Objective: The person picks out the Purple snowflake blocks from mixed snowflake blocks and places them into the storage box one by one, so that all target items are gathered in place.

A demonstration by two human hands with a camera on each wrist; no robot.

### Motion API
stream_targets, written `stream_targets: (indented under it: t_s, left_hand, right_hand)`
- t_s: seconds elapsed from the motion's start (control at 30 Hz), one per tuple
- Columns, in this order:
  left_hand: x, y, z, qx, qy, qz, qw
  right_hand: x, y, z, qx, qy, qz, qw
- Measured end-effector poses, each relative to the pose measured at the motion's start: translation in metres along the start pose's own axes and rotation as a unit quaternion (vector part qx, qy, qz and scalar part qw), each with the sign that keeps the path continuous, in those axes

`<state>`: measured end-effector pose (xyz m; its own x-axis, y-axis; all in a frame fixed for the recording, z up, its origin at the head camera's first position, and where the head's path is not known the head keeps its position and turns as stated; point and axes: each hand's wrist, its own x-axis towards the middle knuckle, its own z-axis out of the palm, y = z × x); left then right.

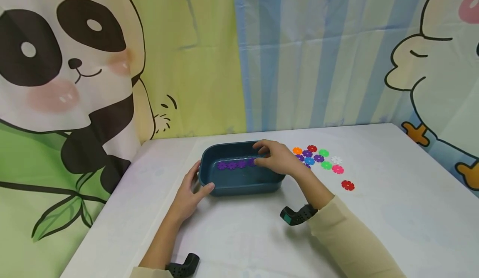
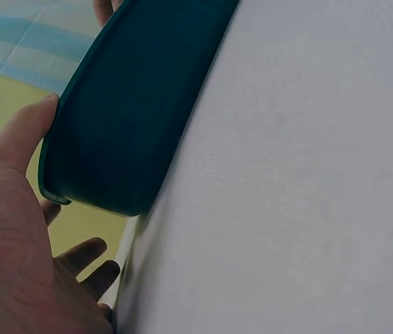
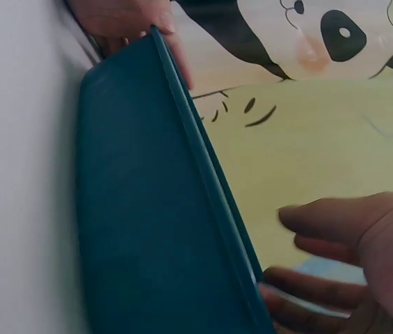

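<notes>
A dark teal plastic bin (image 1: 243,188) stands on the white table, with a row of several purple flower-shaped discs (image 1: 232,165) along its inside. My left hand (image 1: 188,195) holds the bin's left end, its thumb (image 2: 43,111) on the rim at the near corner and the other fingers spread around the end. Over the right end of the bin is my right hand (image 1: 277,158), thumb and index finger apart. Its thumb tip lies beside the rightmost purple disc in the head view. Nothing shows between the right fingers (image 3: 321,289), which reach behind the rim in the right wrist view.
Right of the bin lies a loose group of notched discs in several colours, among them a green disc (image 1: 327,165), a pink disc (image 1: 338,169) and a white disc (image 1: 336,160). One red disc (image 1: 348,185) lies apart, nearer me. Printed curtains (image 1: 194,82) stand behind the table.
</notes>
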<state>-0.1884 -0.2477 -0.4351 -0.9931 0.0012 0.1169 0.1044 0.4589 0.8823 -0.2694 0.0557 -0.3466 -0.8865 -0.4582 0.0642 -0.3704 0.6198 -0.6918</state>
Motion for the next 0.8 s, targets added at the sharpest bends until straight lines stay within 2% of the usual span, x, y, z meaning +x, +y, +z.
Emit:
stream_targets:
  t_s: [0.17,0.37,0.63,0.8]
  left_hand:
    - [0.000,-0.001,0.000,0.002,0.000,-0.002,1.0000]
    - [0.000,-0.001,0.001,0.006,0.000,-0.006,1.0000]
    - [0.001,0.000,0.001,0.009,0.001,-0.005,0.9999]
    - [0.001,-0.001,0.001,0.012,0.002,0.001,0.9999]
  right_hand:
    - [-0.007,0.011,-0.007,0.062,0.051,-0.013,0.997]
    - [-0.014,0.021,-0.011,0.104,0.098,-0.035,0.989]
    - [-0.025,0.037,-0.016,0.160,0.136,0.001,0.978]
    - [-0.029,0.044,-0.022,0.152,0.148,0.001,0.977]
